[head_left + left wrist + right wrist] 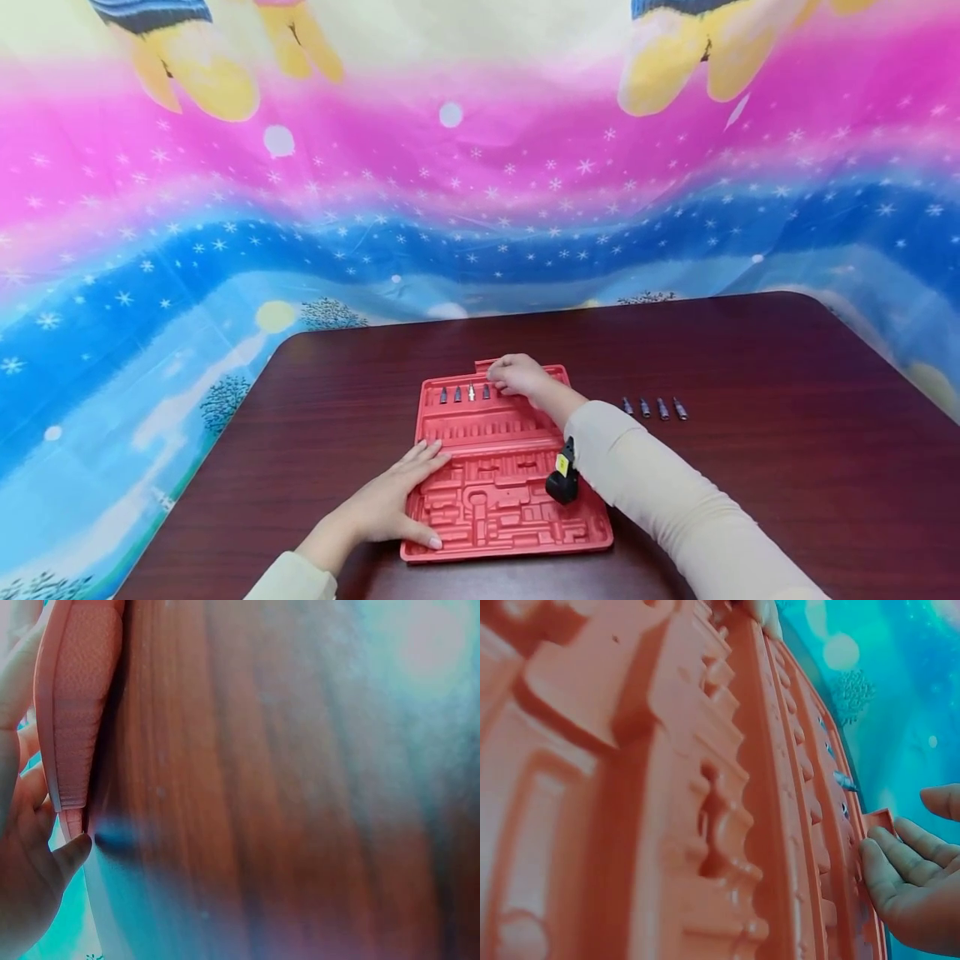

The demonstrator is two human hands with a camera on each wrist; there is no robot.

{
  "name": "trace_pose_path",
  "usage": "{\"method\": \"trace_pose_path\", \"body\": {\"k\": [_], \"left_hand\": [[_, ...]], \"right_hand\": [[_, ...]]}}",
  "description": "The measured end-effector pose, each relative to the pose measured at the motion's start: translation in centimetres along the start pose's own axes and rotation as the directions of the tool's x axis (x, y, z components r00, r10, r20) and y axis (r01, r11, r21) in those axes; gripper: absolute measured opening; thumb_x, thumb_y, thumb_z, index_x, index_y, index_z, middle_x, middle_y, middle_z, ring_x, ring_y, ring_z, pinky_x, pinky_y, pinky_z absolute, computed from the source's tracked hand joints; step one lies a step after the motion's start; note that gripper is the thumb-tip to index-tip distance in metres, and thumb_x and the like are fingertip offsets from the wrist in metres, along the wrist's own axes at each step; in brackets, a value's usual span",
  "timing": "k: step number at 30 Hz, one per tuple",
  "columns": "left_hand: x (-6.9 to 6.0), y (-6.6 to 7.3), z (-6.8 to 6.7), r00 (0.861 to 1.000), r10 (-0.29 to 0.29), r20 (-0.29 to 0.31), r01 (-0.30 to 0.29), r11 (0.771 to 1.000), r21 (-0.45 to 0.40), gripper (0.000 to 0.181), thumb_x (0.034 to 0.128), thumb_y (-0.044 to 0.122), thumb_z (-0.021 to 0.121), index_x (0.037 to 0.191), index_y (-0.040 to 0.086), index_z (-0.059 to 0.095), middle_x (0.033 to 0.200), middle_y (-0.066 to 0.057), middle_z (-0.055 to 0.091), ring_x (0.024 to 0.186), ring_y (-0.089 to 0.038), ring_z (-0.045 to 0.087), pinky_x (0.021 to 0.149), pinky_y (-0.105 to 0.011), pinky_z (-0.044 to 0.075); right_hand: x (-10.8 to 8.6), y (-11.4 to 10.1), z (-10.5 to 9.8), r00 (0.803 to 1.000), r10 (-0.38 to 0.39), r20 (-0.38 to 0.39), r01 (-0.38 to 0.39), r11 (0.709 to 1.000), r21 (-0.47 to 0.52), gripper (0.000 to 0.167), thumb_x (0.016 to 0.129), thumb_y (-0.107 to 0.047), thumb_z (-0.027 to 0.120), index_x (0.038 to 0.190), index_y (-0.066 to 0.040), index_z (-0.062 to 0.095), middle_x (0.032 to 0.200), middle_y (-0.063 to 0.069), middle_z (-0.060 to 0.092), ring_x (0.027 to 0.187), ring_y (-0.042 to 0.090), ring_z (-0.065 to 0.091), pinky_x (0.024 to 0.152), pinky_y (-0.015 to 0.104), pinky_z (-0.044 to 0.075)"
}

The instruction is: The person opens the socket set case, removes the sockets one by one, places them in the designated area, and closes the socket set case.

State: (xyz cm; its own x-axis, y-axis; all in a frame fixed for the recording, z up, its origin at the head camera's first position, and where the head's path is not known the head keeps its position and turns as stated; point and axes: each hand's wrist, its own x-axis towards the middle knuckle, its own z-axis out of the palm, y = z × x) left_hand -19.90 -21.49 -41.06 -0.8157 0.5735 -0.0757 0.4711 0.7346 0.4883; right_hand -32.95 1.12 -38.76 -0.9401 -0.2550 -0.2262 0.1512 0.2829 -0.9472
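Observation:
A red plastic tool case (510,546) lies unfolded on the table, its moulded recesses facing up. Several metal bits (457,395) stand in a row in its far half. Just right of that row, my right hand (519,375) touches the case's far edge with its fingertips. In the right wrist view, the fingers (907,862) are nearly straight and the thumb stands apart, with nothing visible between them. My left hand (390,496) rests on the case's left edge, fingers spread and thumb near the front corner. More loose bits (663,409) lie on the table, right of the case.
The dark wooden table (337,392) has a rounded far edge. Behind it hangs a colourful printed cloth (480,183). A black wrist camera (562,479) sits under my right sleeve, above the case's near half and hiding part of it.

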Motion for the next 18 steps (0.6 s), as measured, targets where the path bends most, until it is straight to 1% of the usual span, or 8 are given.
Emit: {"method": "trace_pose_path", "body": {"k": [4,8,11,13,18], "left_hand": [[-0.1,0.0,-0.1,1.000,-0.008,0.000,0.008,1.000,-0.003,0.099,0.0543,0.064,0.064,0.135,0.018,0.031,0.142,-0.002,0.018,0.129,-0.023,0.008,0.096,-0.048,0.021],[-0.1,0.1,-0.1,1.000,-0.012,0.007,0.012,1.000,-0.007,0.099,0.0542,0.063,0.065,0.135,0.018,0.030,0.142,-0.002,0.018,0.129,-0.023,0.007,0.096,-0.047,0.021],[-0.1,0.1,-0.1,1.000,-0.007,0.006,0.007,1.000,-0.006,0.099,0.0542,0.064,0.065,0.135,0.017,0.031,0.142,-0.002,0.019,0.129,-0.023,0.008,0.096,-0.048,0.021],[0.0,0.1,-0.1,1.000,-0.005,0.007,0.005,1.000,-0.007,0.099,0.0542,0.064,0.065,0.135,0.018,0.031,0.142,-0.002,0.019,0.129,-0.023,0.008,0.096,-0.048,0.021],[0.0,0.1,-0.1,1.000,-0.013,0.013,0.013,1.000,-0.016,0.099,0.0540,0.063,0.065,0.135,0.018,0.031,0.142,-0.001,0.019,0.129,-0.022,0.008,0.096,-0.048,0.021]], "right_hand": [[0.8,-0.2,0.2,1.000,0.027,0.013,-0.026,0.999,-0.046,0.019,0.086,-0.012,0.051,0.098,0.003,0.055,0.098,0.014,0.056,0.091,0.025,0.053,0.074,0.033,0.046],[1.2,-0.4,0.5,0.998,0.062,0.015,-0.060,0.990,-0.130,0.020,0.085,-0.015,0.054,0.097,0.001,0.058,0.091,0.011,0.057,0.080,0.020,0.053,0.067,0.029,0.046],[1.3,-0.7,0.7,0.996,0.086,0.001,-0.084,0.980,-0.182,0.020,0.085,-0.016,0.054,0.095,0.000,0.059,0.085,0.009,0.056,0.072,0.018,0.050,0.061,0.027,0.043],[1.3,-0.9,0.9,0.994,0.110,-0.010,-0.110,0.976,-0.187,0.021,0.085,-0.016,0.053,0.095,0.001,0.058,0.084,0.009,0.055,0.070,0.019,0.048,0.059,0.027,0.040],[1.5,-1.2,1.6,0.987,0.156,-0.044,-0.161,0.977,-0.143,0.030,0.084,-0.013,0.051,0.108,0.004,0.050,0.088,0.010,0.051,0.075,0.020,0.046,0.061,0.028,0.038]]}}
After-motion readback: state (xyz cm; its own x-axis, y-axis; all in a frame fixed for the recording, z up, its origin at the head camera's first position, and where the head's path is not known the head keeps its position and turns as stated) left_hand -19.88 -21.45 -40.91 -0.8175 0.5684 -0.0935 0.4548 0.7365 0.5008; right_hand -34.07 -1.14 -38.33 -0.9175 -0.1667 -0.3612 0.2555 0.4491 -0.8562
